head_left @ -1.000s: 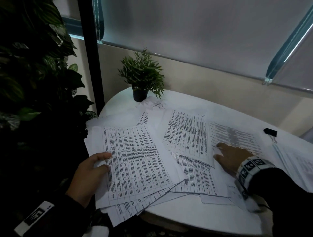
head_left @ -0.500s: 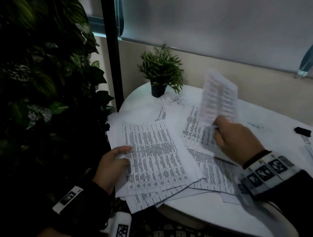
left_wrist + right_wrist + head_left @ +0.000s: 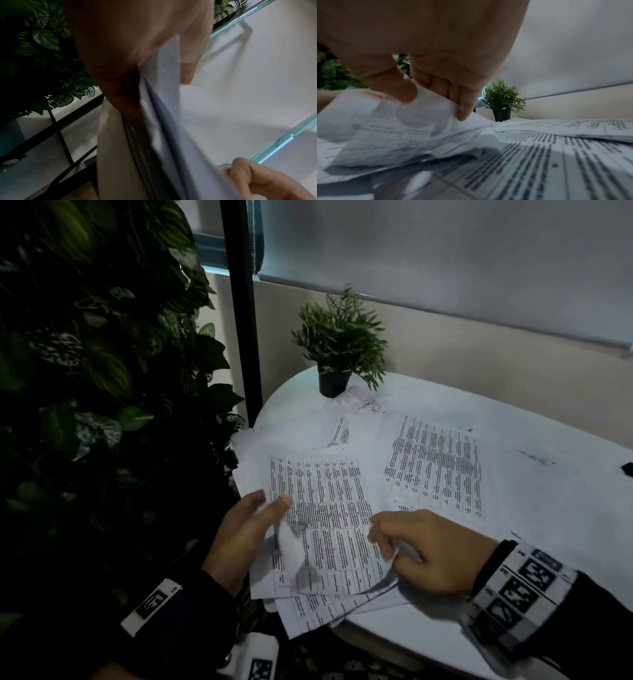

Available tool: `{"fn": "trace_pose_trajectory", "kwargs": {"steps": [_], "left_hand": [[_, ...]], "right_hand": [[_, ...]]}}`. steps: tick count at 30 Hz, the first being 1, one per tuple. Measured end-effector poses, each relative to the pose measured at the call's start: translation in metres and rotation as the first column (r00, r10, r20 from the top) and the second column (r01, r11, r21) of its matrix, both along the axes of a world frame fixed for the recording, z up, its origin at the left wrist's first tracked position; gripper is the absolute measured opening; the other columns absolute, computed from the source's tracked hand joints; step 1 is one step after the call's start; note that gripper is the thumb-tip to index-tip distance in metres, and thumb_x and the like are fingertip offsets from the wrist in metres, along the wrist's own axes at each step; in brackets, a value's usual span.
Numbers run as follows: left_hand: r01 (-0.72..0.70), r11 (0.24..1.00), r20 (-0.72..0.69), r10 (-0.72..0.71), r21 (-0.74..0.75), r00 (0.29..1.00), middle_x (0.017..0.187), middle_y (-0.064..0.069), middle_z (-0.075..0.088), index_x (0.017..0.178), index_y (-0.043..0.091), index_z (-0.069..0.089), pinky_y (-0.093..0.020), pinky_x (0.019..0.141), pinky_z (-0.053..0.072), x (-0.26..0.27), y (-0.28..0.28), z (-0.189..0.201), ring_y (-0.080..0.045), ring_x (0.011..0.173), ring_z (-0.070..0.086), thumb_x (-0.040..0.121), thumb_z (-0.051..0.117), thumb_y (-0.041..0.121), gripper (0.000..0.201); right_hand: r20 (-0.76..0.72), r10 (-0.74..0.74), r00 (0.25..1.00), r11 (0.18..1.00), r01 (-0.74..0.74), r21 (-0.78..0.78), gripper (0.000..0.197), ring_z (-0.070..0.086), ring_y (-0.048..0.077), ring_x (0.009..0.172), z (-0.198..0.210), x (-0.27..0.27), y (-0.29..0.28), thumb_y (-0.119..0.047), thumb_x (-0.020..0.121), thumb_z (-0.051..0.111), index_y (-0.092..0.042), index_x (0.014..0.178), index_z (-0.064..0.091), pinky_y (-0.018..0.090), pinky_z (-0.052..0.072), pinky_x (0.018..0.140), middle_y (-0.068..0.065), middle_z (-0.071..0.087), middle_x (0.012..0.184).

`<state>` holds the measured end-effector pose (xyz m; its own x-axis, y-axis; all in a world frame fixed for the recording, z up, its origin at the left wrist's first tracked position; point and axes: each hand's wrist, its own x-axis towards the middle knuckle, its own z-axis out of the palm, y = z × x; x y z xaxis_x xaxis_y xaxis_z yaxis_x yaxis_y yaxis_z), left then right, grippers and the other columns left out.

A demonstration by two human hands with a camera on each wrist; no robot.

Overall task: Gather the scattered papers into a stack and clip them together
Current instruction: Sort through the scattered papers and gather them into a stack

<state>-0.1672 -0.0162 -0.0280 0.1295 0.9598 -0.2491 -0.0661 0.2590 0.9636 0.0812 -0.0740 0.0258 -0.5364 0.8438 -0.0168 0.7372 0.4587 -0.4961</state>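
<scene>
A loose stack of printed sheets (image 3: 325,529) hangs over the near left rim of the round white table (image 3: 565,508). My left hand (image 3: 270,508) grips the stack's left edge, with its thumb (image 3: 187,56) on top and the fingers underneath. My right hand (image 3: 380,539) pinches the right edge of the top sheet (image 3: 419,121) between thumb and fingers, just above the stack. Another printed sheet (image 3: 435,467) lies flat further right, and more sheets are spread underneath. A black binder clip (image 3: 627,469) shows at the right edge of the head view.
A small potted plant (image 3: 337,350) stands at the back of the table, against the wall. Large dark foliage (image 3: 85,371) and a black post (image 3: 241,302) crowd the left side. The table rim runs just under my right wrist.
My right hand picked a sheet off the right side of the table, lifted it, carried it left and brought it down onto the stack. My left hand kept its hold on the stack.
</scene>
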Motion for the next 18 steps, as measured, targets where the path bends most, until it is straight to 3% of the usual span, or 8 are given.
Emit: {"fn": "trace_pose_trajectory", "kwargs": {"steps": [3,4,6,7,9,12,15,18], "left_hand": [[-0.057,0.986,-0.077,0.070,0.158,0.995,0.118,-0.005,0.060,0.123,0.016,0.045,-0.011,0.065,0.053,-0.001,-0.002,0.003,-0.006,0.088,0.062,0.084,0.055,-0.009,0.047],[-0.060,0.974,-0.053,0.073,0.220,0.996,0.117,-0.002,0.058,0.124,0.022,0.040,-0.011,0.064,0.053,-0.001,-0.002,0.006,-0.004,0.087,0.061,0.084,0.050,-0.015,0.056],[-0.055,0.922,-0.007,0.062,0.384,0.998,0.123,0.005,0.055,0.136,0.030,0.032,-0.026,0.078,0.057,-0.003,-0.003,0.018,-0.011,0.100,0.062,0.084,0.052,-0.012,0.070],[-0.043,0.881,0.016,0.040,0.472,0.999,0.128,0.006,0.055,0.141,0.033,0.028,-0.033,0.084,0.056,-0.005,-0.003,0.023,-0.015,0.109,0.061,0.083,0.055,-0.010,0.077],[-0.049,0.834,0.108,-0.013,0.550,0.994,0.131,0.008,0.058,0.146,0.028,0.026,-0.030,0.088,0.053,-0.005,-0.004,0.034,-0.015,0.116,0.060,0.085,0.055,-0.014,0.079],[-0.119,0.812,0.205,-0.001,0.572,0.979,0.115,0.012,0.068,0.134,0.015,0.042,-0.016,0.082,0.051,0.000,-0.009,0.047,-0.006,0.108,0.063,0.091,0.050,-0.007,0.049],[-0.160,0.760,0.212,0.030,0.630,0.977,0.110,0.018,0.067,0.121,0.018,0.047,-0.012,0.082,0.048,0.006,-0.015,0.054,0.002,0.105,0.061,0.094,0.042,-0.001,0.034],[-0.110,0.767,0.179,-0.007,0.632,0.984,0.108,0.020,0.066,0.120,0.017,0.045,-0.011,0.081,0.048,0.009,-0.015,0.049,0.004,0.103,0.060,0.091,0.048,0.008,0.031]], "right_hand": [[-0.084,-0.246,0.966,0.967,0.239,-0.087,0.027,0.048,0.005,0.121,0.002,0.007,0.003,-0.040,0.082,0.035,-0.035,0.103,0.051,0.028,0.039,0.099,-0.015,0.050,0.128],[-0.158,-0.376,0.913,0.926,0.362,-0.110,0.032,0.043,0.005,0.126,0.002,0.010,0.007,-0.042,0.088,0.037,-0.037,0.118,0.046,0.032,0.036,0.104,-0.016,0.043,0.136],[-0.330,-0.582,0.743,0.813,0.537,-0.225,0.053,0.036,0.013,0.134,0.004,0.013,0.016,-0.044,0.094,0.046,-0.034,0.140,0.024,0.037,0.032,0.109,-0.007,0.035,0.146],[-0.403,-0.636,0.658,0.771,0.560,-0.302,0.070,0.033,0.015,0.136,0.005,0.013,0.019,-0.045,0.088,0.054,-0.034,0.145,0.014,0.036,0.032,0.108,-0.002,0.032,0.149],[-0.531,-0.642,0.552,0.762,0.535,-0.365,0.090,0.038,0.015,0.131,0.008,0.012,0.022,-0.049,0.072,0.065,-0.035,0.144,0.012,0.035,0.035,0.103,-0.002,0.038,0.144],[-0.736,-0.497,0.459,0.814,0.542,-0.211,0.066,0.060,0.011,0.110,0.022,0.004,0.016,-0.062,0.065,0.070,-0.028,0.116,0.045,0.033,0.049,0.092,-0.008,0.065,0.115],[-0.858,-0.366,0.362,0.828,0.547,-0.122,0.024,0.063,0.001,0.101,0.033,-0.006,0.009,-0.024,0.090,0.053,-0.028,0.114,0.051,0.017,0.051,0.079,-0.013,0.067,0.106],[-0.879,-0.321,0.352,0.837,0.540,-0.089,0.028,0.063,-0.002,0.094,0.032,-0.012,0.003,-0.003,0.092,0.046,-0.022,0.113,0.049,0.013,0.051,0.075,-0.019,0.067,0.099]]}}
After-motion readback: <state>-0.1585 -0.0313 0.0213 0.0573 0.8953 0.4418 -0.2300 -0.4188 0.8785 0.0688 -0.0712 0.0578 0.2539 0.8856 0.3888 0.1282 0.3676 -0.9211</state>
